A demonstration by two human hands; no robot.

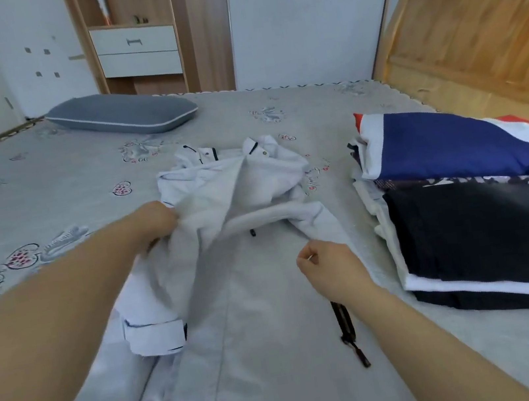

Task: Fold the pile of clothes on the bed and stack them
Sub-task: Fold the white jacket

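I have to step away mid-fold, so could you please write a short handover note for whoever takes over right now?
Left hand: grips a bunch of the white shirt near its shoulder.
Right hand: fingers curled, pinching the edge of a sleeve fold.
The shirt lies spread on the bed, collar away from the person, cuff at the left, not yet folded.
Done: a stack of folded clothes sits to the right, a blue, white and red piece on top.
Left: finish folding the shirt and add it to the stack.

Pale grey-white shirt [233, 274] with dark trim; grey bedsheet [46, 186] printed with pink hearts; navy, white, black stack [464, 203]; grey-blue pillow [121, 113].
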